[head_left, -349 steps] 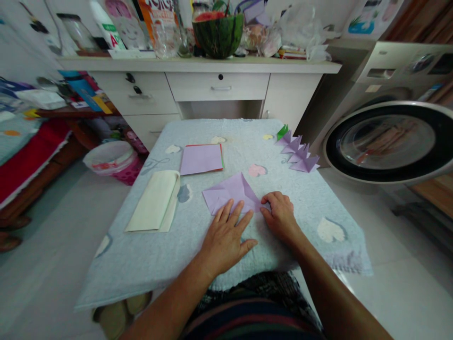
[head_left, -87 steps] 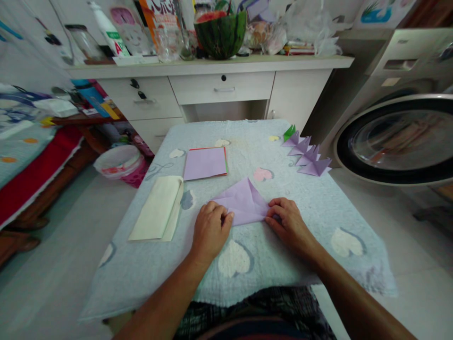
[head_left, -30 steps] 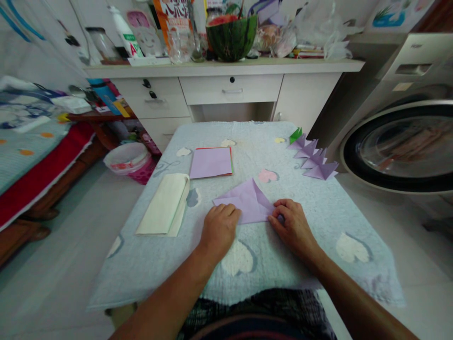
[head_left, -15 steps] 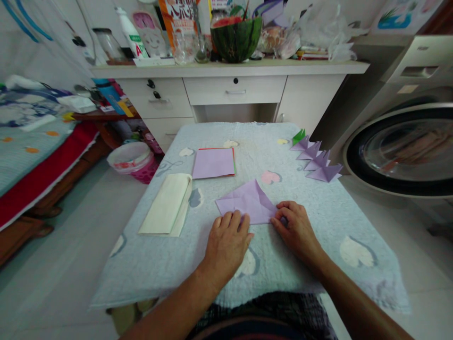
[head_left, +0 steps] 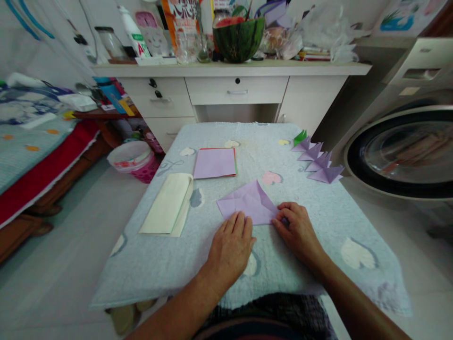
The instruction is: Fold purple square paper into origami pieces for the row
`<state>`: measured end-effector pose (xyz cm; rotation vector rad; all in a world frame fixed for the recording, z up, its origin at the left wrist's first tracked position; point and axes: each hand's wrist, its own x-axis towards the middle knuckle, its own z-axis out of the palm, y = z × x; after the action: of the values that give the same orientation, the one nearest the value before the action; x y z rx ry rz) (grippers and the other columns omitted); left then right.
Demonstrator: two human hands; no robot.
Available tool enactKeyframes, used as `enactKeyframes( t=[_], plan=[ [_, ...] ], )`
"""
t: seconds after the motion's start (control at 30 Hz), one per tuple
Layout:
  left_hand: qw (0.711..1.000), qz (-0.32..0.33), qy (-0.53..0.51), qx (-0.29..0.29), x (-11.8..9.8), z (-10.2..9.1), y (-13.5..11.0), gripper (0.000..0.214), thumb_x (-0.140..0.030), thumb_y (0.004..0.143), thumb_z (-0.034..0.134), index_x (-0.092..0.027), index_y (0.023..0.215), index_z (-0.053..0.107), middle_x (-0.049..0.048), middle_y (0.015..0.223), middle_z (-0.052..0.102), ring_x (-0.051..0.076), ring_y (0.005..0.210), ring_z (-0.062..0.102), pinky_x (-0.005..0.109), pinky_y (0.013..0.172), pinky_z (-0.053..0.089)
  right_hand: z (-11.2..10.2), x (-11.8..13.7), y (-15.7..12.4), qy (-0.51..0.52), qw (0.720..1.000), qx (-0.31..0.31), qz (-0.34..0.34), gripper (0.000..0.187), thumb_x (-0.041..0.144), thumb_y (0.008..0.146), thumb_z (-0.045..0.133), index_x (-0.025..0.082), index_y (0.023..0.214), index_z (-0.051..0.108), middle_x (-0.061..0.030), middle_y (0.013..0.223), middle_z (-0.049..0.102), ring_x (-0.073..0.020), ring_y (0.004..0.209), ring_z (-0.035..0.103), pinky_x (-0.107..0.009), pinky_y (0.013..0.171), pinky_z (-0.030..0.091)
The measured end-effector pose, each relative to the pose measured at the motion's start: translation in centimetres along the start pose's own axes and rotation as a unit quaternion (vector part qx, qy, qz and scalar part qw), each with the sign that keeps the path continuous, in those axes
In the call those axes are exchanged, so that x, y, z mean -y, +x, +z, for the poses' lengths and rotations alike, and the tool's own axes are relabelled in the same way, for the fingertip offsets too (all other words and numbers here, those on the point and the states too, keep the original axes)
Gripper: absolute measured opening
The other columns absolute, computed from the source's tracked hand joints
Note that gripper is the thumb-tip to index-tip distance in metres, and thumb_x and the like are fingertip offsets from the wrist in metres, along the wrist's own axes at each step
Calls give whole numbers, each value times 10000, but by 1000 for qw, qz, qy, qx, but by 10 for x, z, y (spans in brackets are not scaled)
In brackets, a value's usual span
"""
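A folded purple paper [head_left: 247, 205] lies flat on the pale blue cloth of the table [head_left: 198, 255], shaped like a wide triangle. My left hand [head_left: 231, 245] rests flat with fingers stretched out, its fingertips on the paper's near edge. My right hand [head_left: 297, 231] sits at the paper's right corner, fingers curled and pinching that corner down. Beyond the paper lies a stack of square sheets [head_left: 214, 163], purple on top. A row of finished purple folded pieces [head_left: 320, 163] with one green piece [head_left: 299, 137] lines the table's right edge.
A folded cream cloth [head_left: 169, 204] lies on the table's left part. Behind stands a white desk [head_left: 233, 87] with a cut watermelon [head_left: 239, 38], bottles and bags. A washing machine door [head_left: 403, 151] is at the right, a pink-and-white bin [head_left: 132, 160] and a bed at the left.
My left hand has opened from a curled grip at the paper's left corner and slid right, lying flat along the near edge. My right hand has stayed on the right corner.
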<state>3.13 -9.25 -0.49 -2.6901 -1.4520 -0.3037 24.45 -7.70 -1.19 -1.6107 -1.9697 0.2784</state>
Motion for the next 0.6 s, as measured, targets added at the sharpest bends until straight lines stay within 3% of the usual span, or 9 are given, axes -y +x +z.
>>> enactKeyframes(
  t=[0.6],
  plan=[
    [1000, -3, -18, -19, 1, 1, -1, 429, -296, 891, 599, -96, 1267, 546, 199, 1355, 558, 308, 1269, 527, 446, 1040, 468, -1, 1, 0, 7, 1000, -1, 7, 100, 231, 819, 628, 206, 723, 615, -99, 1028, 599, -279, 983, 527, -484, 890, 434]
  ],
)
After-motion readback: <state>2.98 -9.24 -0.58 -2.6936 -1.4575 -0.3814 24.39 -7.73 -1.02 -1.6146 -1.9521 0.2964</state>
